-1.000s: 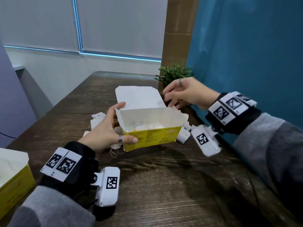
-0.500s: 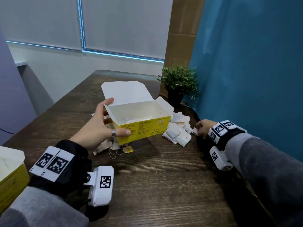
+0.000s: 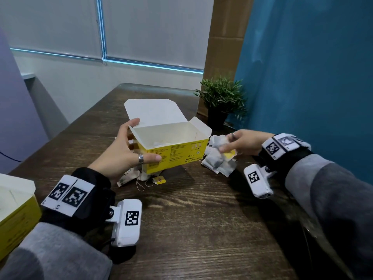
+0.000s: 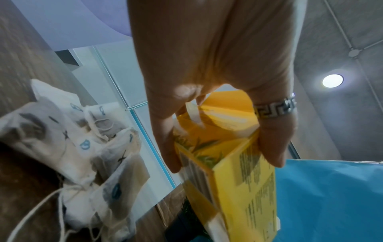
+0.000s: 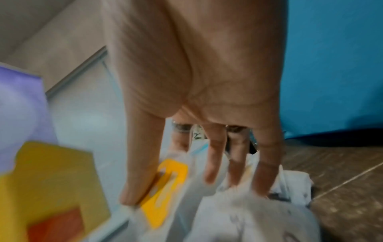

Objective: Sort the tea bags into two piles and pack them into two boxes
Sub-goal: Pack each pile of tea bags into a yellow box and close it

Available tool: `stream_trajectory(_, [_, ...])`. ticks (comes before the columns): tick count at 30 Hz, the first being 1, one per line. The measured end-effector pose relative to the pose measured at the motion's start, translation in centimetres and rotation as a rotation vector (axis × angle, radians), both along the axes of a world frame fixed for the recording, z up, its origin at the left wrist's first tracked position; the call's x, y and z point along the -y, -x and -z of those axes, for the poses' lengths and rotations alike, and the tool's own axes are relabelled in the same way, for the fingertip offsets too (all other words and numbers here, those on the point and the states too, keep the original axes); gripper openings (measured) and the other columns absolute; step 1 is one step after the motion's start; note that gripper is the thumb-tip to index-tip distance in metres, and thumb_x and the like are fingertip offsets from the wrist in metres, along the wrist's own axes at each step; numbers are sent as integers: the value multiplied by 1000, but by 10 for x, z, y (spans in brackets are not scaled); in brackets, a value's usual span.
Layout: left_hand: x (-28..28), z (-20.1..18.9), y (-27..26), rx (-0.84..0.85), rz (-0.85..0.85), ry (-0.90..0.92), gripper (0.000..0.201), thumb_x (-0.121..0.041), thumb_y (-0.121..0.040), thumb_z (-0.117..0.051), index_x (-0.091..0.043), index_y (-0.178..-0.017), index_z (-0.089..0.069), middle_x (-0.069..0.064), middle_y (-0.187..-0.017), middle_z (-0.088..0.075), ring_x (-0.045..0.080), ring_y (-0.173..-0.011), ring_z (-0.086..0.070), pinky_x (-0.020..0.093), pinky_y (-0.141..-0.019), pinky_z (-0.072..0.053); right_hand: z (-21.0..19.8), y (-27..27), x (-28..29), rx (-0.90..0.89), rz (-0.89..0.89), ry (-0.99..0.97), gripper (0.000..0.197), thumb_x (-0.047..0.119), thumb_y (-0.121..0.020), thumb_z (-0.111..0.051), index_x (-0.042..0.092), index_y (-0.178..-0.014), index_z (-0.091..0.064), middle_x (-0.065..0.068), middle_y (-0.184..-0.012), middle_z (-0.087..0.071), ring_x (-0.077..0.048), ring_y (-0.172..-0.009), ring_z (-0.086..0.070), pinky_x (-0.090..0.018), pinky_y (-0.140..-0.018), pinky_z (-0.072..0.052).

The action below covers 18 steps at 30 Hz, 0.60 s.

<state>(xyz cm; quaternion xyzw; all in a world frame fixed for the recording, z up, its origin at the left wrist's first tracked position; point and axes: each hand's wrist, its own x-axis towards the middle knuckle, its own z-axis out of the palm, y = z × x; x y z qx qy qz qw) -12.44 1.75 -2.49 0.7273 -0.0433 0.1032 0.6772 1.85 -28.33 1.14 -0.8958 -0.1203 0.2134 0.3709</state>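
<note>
On the dark wooden table an open yellow box is held by the left hand, the thumb on the printed front wall and the fingers curled around the left end; the lid stands open toward 12 o'clock. A few white tea bags are seen inside the box. At 3 o'clock of the box, just beside it, a pile of tea bags lies on the table. Some tea bags with a yellow tag are pinched by the right hand above this pile. A second pile lies at 7 o'clock of the box, partly hidden under the left hand. A second yellow box is seen at the 9 o'clock edge, and a small potted plant stands at 1 o'clock.
</note>
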Motion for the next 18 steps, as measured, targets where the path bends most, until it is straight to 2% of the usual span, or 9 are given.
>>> stream_trajectory(3, [-2, 0, 2, 1, 21, 22, 123, -14, -45, -91, -30, -144, -20, -2, -139, -38, -14, -76, -64, 10, -59, -53, 13, 6, -23, 87, -81, 345, 26, 29, -73, -79, 21, -76, -54, 7, -72, -54, -9, -68, -49, -19, -57, -43])
stream_trajectory(6, [-4, -2, 3, 7, 39, 37, 134, -24, -31, -93, -33, -143, -21, -5, -137, -39, -16, -75, -63, 13, -62, -55, 27, 6, -32, 176, -53, 374, 32, 19, -73, -80, 24, -89, -54, 7, -82, -50, -7, -70, -47, -12, -45, -41])
stream_trajectory(8, [-4, -2, 4, -3, 47, 29, 139, -29, -24, -94, -35, -142, -21, -6, -137, -40, -13, -79, -64, 15, -64, -55, 34, 7, -33, 222, -28, 378, 51, 20, -70, -82, 23, -113, -53, 6, -87, -51, -10, -77, -50, -15, -58, -44])
stream_trajectory(9, [-3, -2, 3, -3, 39, 21, 134, -24, -30, -94, -35, -142, -21, -5, -138, -39, -10, -81, -64, 15, -65, -55, 36, 9, -34, 235, -24, 404, 57, 22, -70, -82, 21, -119, -53, 3, -92, -52, -12, -84, -51, -20, -67, -43])
stream_trajectory(10, [-3, -2, 3, -4, 28, 11, 128, -17, -37, -93, -34, -142, -21, -4, -140, -38, -9, -83, -63, 15, -65, -55, 37, 11, -34, 244, -26, 427, 57, 24, -70, -81, 20, -120, -54, 2, -96, -53, -13, -89, -51, -22, -71, -42])
stream_trajectory(11, [-2, -3, 3, -5, 23, 6, 124, -12, -42, -90, -33, -142, -21, -4, -141, -38, -9, -83, -62, 15, -65, -55, 38, 11, -34, 251, -29, 438, 52, 24, -70, -81, 19, -116, -57, 2, -96, -53, -14, -90, -51, -23, -69, -41])
stream_trajectory(13, [-2, -3, 3, -5, 20, 1, 123, -16, -41, -88, -34, -142, -21, -4, -140, -39, -8, -90, -60, 16, -66, -54, 41, 11, -33, 282, -54, 443, 41, 24, -69, -82, 21, -102, -57, 3, -91, -52, -15, -88, -49, -24, -65, -40])
stream_trajectory(16, [-4, -3, 5, -6, 27, 8, 131, -31, -27, -87, -36, -141, -22, -5, -139, -39, 0, -104, -52, 19, -70, -53, 43, 12, -30, 292, -117, 443, 38, 27, -67, -82, 25, -90, -52, 2, -101, -53, -15, -90, -49, -28, -76, -41])
stream_trajectory(18, [-4, -5, 6, -8, 48, 11, 145, -39, -13, -91, -37, -141, -22, -7, -136, -40, -2, -96, -58, 18, -67, -55, 44, 15, -28, 289, -151, 430, 36, 30, -67, -82, 30, -82, -49, 4, -96, -54, -13, -82, -49, -26, -69, -39])
